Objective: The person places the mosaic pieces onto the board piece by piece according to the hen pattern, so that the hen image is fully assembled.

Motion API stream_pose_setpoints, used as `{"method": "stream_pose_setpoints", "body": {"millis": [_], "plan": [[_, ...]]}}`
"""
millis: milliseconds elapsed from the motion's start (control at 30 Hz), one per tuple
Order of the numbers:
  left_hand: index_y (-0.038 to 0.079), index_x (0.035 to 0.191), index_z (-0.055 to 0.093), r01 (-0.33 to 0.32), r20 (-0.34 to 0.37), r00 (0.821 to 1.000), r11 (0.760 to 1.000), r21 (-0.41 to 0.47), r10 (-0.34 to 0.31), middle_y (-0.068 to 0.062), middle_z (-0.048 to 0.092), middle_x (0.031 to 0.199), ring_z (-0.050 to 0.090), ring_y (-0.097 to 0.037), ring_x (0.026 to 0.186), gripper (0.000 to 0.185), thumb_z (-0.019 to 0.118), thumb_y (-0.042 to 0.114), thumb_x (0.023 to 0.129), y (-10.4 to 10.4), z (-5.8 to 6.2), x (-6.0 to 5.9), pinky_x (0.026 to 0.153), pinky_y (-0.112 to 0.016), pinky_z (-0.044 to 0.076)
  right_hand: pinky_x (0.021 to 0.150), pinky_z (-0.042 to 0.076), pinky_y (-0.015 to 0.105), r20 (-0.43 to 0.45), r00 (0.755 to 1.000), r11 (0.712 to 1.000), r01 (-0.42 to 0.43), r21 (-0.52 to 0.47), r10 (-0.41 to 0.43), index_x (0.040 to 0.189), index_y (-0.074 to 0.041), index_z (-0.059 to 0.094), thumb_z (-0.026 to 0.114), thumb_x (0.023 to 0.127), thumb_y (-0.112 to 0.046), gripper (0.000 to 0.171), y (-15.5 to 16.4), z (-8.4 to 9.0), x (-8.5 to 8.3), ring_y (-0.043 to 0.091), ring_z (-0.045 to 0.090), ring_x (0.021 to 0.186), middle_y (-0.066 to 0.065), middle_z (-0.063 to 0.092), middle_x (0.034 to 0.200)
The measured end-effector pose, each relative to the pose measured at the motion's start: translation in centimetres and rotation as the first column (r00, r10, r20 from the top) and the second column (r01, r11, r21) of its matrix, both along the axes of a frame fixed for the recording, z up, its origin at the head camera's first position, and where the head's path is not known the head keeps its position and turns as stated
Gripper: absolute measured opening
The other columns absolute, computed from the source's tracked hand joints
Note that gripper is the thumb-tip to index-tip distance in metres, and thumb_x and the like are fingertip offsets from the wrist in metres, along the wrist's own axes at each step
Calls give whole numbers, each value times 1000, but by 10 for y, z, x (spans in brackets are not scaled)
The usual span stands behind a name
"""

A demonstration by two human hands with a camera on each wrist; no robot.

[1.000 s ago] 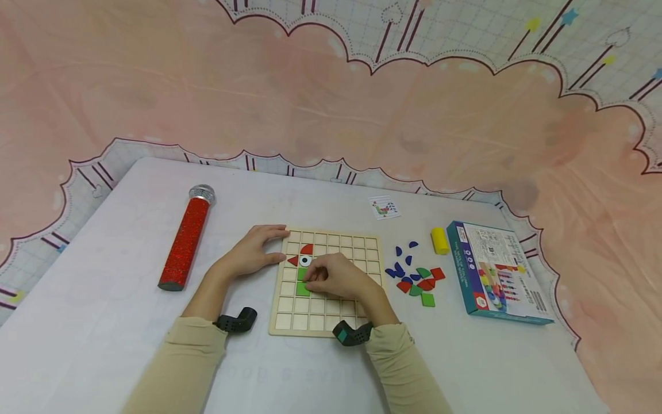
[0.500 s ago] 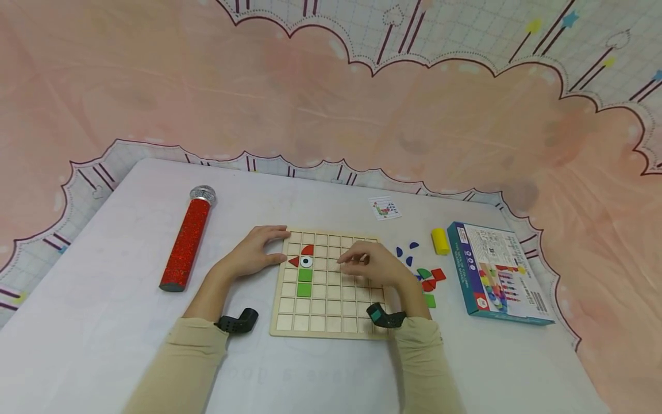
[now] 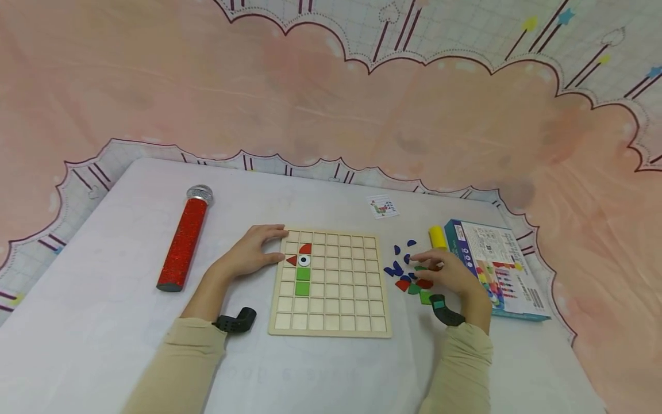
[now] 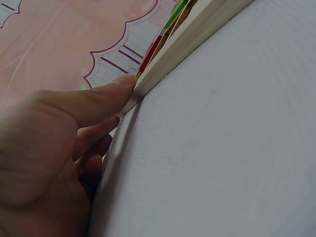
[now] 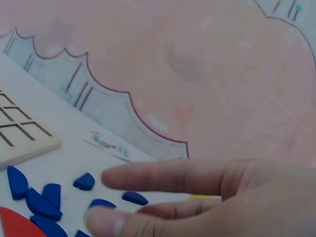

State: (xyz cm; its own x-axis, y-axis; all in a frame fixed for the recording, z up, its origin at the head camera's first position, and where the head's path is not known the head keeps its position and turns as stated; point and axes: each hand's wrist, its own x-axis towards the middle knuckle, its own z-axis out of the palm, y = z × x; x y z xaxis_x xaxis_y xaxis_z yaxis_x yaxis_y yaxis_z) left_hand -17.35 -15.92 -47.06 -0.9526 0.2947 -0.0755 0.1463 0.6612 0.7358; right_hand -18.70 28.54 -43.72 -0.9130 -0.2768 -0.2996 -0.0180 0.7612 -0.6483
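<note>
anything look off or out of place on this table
I see nothing spilled or damaged. The one oddity is the red microphone lying left of the board, which doesn't seem to belong with a tile game. The loose pieces right of the board are jumbled, but probably just an ordinary pile.

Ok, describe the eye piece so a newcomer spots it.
Find the wooden grid board in the head view. Toward its far left corner, below a red quarter-circle and above two green squares, sits the eye piece. It alone is white with a dark centre.
</note>
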Motion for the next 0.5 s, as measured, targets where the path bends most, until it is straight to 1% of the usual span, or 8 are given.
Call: {"method": "stream_pose_setpoints", "body": {"millis": [67,133,200,300,367,500], "plan": [[10,138,49,-2,0,1000,1000,1,2,-9,35,152,21,-33,142,58,70,23,86,-1,0,0,115,-55,21,69,44,27,43,999,1000,7,20,-7,121,-22,65,72,84,-29,39,4,-1,0,24,46,92,8,55,100],[10,138,49,-6,-2,1000,1000,-1,6,-9,35,152,22,-33,142,58,70,23,86,-2,0,0,115,-55,21,70,44,29,78,997,1000,-8,30,5,124,-24,63,74,82,-29,43,5,-2,0,24,45,94,9,54,106],[10,138,49,-4,-4,1000,1000,0,4,-9,35,152,22,-33,142,58,70,23,86,-3,0,0,115,-56,21,77,46,33,94,995,998,-43,44,39,127,-25,61,75,81,-30,49,3,-2,0,26,44,100,11,53,115],[11,139,48,0,-5,1000,1000,-1,0,-9,35,152,22,-33,142,59,70,24,86,-3,0,0,115,-56,21,89,46,44,82,993,993,-88,78,82,128,-24,59,77,79,-27,52,-2,-2,-1,30,42,110,14,51,125],[11,139,48,3,-4,1000,1000,-1,-3,-9,35,152,22,-33,142,59,70,24,86,-3,1,0,115,-56,21,93,45,49,84,993,991,-88,99,80,128,-24,59,77,79,-26,52,-6,-2,-2,31,41,113,16,49,127],[11,139,48,5,0,1000,1000,6,-5,-8,35,152,22,-32,142,59,70,24,86,-3,0,0,115,-55,21,92,46,48,97,995,992,-46,119,34,122,-23,61,76,81,-25,44,-11,-1,-2,31,41,112,15,48,124]]}}
